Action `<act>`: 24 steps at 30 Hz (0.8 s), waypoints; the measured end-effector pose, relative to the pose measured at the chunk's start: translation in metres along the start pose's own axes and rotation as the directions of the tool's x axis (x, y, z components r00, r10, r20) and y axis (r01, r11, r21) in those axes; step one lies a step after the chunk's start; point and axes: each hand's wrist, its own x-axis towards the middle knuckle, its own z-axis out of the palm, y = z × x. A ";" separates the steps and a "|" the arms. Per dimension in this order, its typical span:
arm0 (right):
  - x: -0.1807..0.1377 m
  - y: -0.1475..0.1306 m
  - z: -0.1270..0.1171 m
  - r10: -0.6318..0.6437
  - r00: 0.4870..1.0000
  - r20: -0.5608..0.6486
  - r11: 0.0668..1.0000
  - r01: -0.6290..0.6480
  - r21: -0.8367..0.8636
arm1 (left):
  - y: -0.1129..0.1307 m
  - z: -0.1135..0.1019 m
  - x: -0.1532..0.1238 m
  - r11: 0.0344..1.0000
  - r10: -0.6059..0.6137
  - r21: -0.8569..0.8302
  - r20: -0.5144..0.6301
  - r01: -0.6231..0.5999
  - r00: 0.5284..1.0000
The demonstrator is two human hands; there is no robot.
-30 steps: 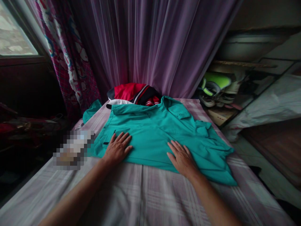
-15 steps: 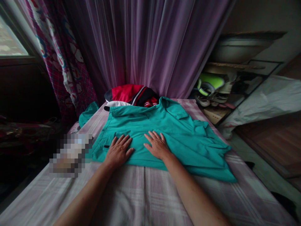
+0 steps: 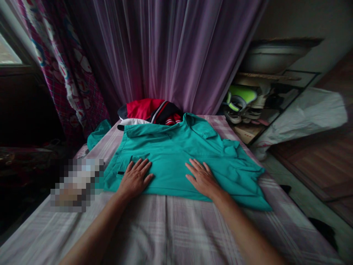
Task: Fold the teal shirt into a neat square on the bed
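A teal garment (image 3: 168, 147), which looks like a jacket or shirt, lies spread across a plaid cloth. My left hand (image 3: 135, 178) rests flat on its near left part, fingers apart, beside a small black tab. Farther right, my right hand (image 3: 202, 178) lies palm down on the same fabric with its fingers spread. Neither hand grips anything. Wrinkles bunch on the garment's right side, and its fabric between my hands looks fairly smooth.
Behind the garment sits a red, navy and white piece of clothing (image 3: 151, 110). Purple curtains (image 3: 171, 55) hang at the back. The plaid cloth (image 3: 171, 232) covers the surface. To the right stands a rack with shoes (image 3: 234, 116) and a basin (image 3: 273, 59). A blurred-out patch is at left.
My right hand has slid to the right over the teal fabric, which looks smoother there. The left hand stays at about the same place on the garment. The view has shifted slightly.
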 end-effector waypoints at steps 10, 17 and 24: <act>-0.048 0.035 -0.004 -0.027 0.997 -0.075 0.999 0.025 -0.024 | -0.003 0.000 0.001 0.999 0.001 0.034 0.032 -0.002 1.000; -0.077 0.074 0.002 0.111 0.988 -0.112 0.991 -0.119 -0.067 | -0.007 0.001 0.001 0.999 0.023 0.049 0.020 -0.024 1.000; -0.079 0.086 0.012 0.094 0.978 -0.184 0.994 -0.104 -0.046 | -0.012 0.007 0.000 0.999 0.040 0.027 -0.022 -0.040 0.999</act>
